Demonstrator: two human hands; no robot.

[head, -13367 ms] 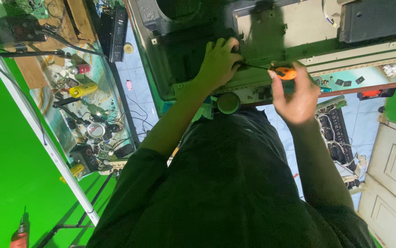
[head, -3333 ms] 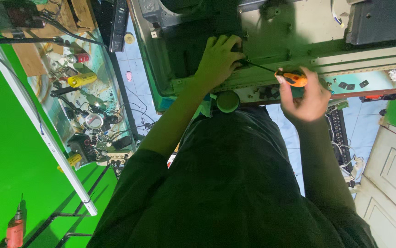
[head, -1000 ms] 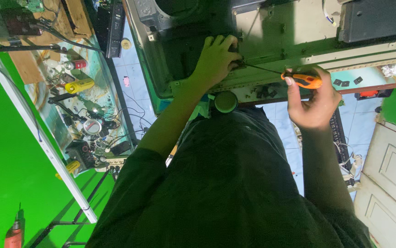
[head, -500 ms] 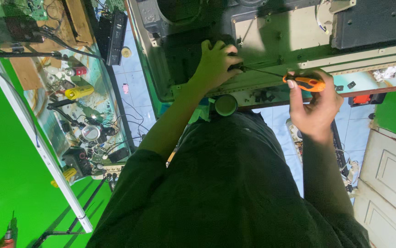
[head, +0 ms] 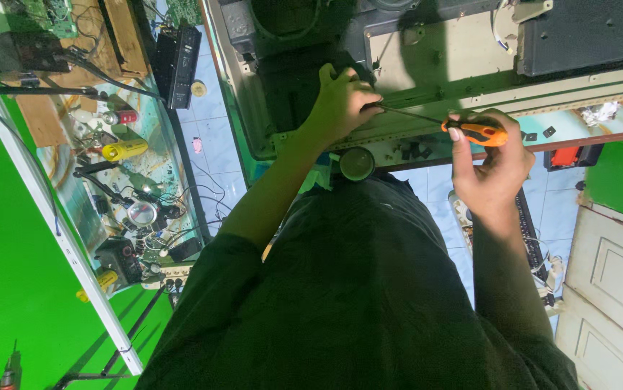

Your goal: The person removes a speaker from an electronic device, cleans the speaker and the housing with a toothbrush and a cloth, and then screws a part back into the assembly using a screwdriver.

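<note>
The screwdriver (head: 470, 132), orange-handled, is now sitting a little higher over the bench's front edge, the right hand (head: 490, 167) gripping it while the left hand's (head: 340, 105) fingers are curling closed around its tip at the grey chassis (head: 434, 65).

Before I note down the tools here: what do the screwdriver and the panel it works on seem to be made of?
Screwdriver: the handle looks like orange plastic with black rubbery inlay, matt; the thin shaft is dark and slim, likely steel. The right hand holds the handle, while the left hand steadies the tip. Panel: flat, pale grey-beige with punched holes, probably painted or plated sheet metal, dull finish.
</note>
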